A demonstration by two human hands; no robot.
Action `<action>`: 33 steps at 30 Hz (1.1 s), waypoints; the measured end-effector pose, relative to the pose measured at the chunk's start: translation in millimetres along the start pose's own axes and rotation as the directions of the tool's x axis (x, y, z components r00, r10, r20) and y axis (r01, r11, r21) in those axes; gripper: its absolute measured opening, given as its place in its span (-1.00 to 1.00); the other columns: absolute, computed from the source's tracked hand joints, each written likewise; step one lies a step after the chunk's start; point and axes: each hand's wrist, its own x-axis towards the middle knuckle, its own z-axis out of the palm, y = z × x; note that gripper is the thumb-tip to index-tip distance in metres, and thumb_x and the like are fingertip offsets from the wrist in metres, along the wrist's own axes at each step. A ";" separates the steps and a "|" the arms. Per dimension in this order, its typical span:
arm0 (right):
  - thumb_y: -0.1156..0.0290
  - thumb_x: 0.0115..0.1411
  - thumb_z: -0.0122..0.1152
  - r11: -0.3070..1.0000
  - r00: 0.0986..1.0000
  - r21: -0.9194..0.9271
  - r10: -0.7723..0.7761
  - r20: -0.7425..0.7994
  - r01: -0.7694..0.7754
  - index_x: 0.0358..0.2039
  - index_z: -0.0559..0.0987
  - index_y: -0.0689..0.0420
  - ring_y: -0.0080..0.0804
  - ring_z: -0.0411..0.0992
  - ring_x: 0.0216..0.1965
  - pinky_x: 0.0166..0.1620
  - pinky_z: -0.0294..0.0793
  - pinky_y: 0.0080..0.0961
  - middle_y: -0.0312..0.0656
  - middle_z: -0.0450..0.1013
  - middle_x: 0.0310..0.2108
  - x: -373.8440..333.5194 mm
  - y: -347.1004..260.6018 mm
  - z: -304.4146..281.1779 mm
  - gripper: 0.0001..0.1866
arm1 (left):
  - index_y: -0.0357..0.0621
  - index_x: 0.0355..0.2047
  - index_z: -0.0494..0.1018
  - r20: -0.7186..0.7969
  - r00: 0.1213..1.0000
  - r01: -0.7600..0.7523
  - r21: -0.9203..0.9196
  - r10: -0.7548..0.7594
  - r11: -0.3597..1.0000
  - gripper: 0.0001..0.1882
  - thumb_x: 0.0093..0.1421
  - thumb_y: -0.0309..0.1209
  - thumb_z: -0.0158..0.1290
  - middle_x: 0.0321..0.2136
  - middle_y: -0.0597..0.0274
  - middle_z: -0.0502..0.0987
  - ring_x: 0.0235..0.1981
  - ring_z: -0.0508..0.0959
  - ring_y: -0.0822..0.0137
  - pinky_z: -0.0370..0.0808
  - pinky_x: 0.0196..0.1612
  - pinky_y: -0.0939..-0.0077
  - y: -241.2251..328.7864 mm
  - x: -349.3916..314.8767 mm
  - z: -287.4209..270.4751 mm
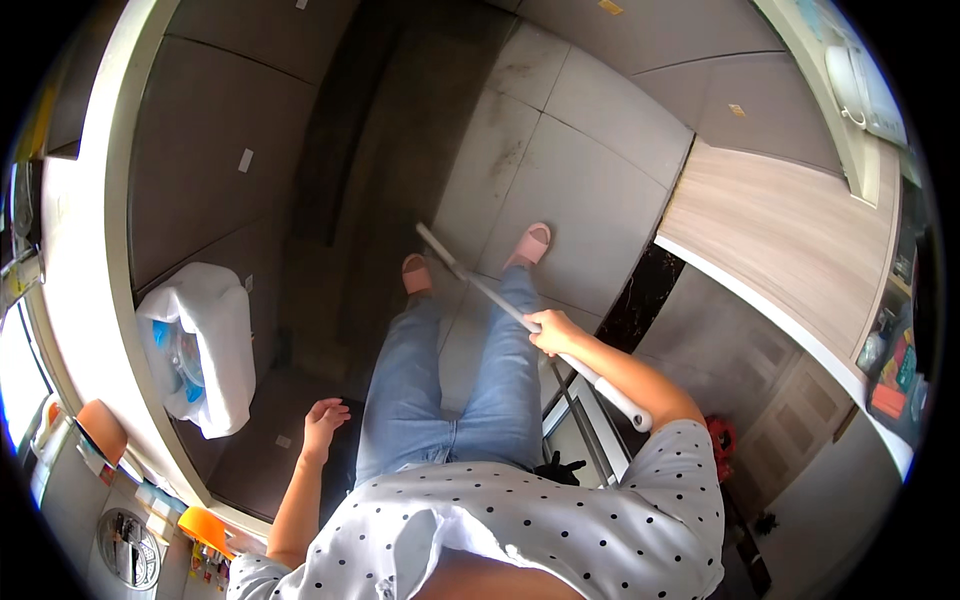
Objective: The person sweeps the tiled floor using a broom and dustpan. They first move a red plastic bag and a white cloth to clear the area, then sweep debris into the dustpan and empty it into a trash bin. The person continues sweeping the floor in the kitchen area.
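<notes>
A long white pole [495, 298], like a broom or mop handle, slants across in front of my legs. My right hand [552, 332] is closed around its upper part. The near end, with a hole in its cap, lies along my right forearm. The far end reaches down toward the floor by my left foot; whether a head is fitted there I cannot make out in the shade. My left hand [322, 425] hangs free at my left side, fingers loosely apart and nothing in them, close to the dark cabinet fronts [215, 150].
A white plastic bag [225, 350] hangs on the left cabinets, under a pale counter edge [110, 200]. Grey floor tiles [575, 190] with dark smudges lie ahead. On the right stands a wood-toned counter [780, 235]. Pink slippers [530, 243] are on my feet.
</notes>
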 end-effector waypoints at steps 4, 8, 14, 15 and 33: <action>0.57 -0.14 -0.05 0.971 0.999 -0.238 -0.036 -0.027 0.029 -0.04 0.36 0.11 -0.43 0.38 -0.74 -0.61 0.44 -0.51 -0.07 0.43 -0.62 32.8 30.9 -59.2 -0.47 | -0.23 -0.27 0.34 -0.091 0.996 0.007 -0.055 -0.012 0.998 -0.82 0.14 -0.43 -0.16 -0.39 0.16 0.46 -0.39 0.48 0.36 0.39 -0.26 0.55 -2.9 -16.0 32.2; 0.56 -0.10 0.00 0.999 0.978 -0.030 0.022 -0.210 -0.029 -0.02 0.32 0.17 -0.46 0.36 -0.76 -0.65 0.40 -0.54 -0.08 0.43 -0.64 35.6 37.2 -158.5 -0.49 | -0.19 -0.25 0.35 -0.078 0.983 0.168 -0.011 -0.168 0.986 -0.80 0.15 -0.39 -0.15 -0.40 0.18 0.47 -0.40 0.49 0.37 0.38 -0.30 0.58 -21.2 -29.2 76.9; 0.55 -0.02 0.01 0.988 0.980 0.052 -0.140 -0.140 0.148 -0.02 0.31 0.20 -0.54 0.30 -0.78 -0.71 0.33 -0.60 -0.17 0.37 -0.72 -6.0 33.1 -214.6 -0.53 | -0.23 -0.24 0.34 -0.009 0.990 0.144 0.029 -0.144 0.989 -0.78 0.13 -0.39 -0.12 -0.42 0.20 0.47 -0.42 0.46 0.41 0.36 -0.28 0.58 -16.2 -38.1 159.1; 0.56 -0.04 0.02 0.981 0.988 0.132 -0.135 -0.080 0.144 -0.02 0.32 0.19 -0.54 0.30 -0.78 -0.71 0.33 -0.60 -0.18 0.36 -0.72 -3.6 35.5 -213.1 -0.52 | -0.23 -0.24 0.34 -0.015 0.989 0.149 0.035 -0.148 0.988 -0.78 0.13 -0.39 -0.12 -0.41 0.20 0.47 -0.41 0.46 0.40 0.36 -0.28 0.58 -8.0 -39.6 173.0; 0.55 -0.03 0.10 0.636 0.950 0.709 -0.256 -0.178 0.304 0.04 0.21 0.26 -0.57 0.24 -0.79 -0.74 0.23 -0.61 -0.18 0.35 -0.70 113.6 17.6 -275.1 -0.43 | -0.28 -0.20 0.31 0.025 0.998 0.062 0.057 -0.064 0.996 -0.74 0.13 -0.38 -0.11 -0.35 0.12 0.45 -0.34 0.48 0.32 0.37 -0.23 0.52 74.5 -54.6 275.9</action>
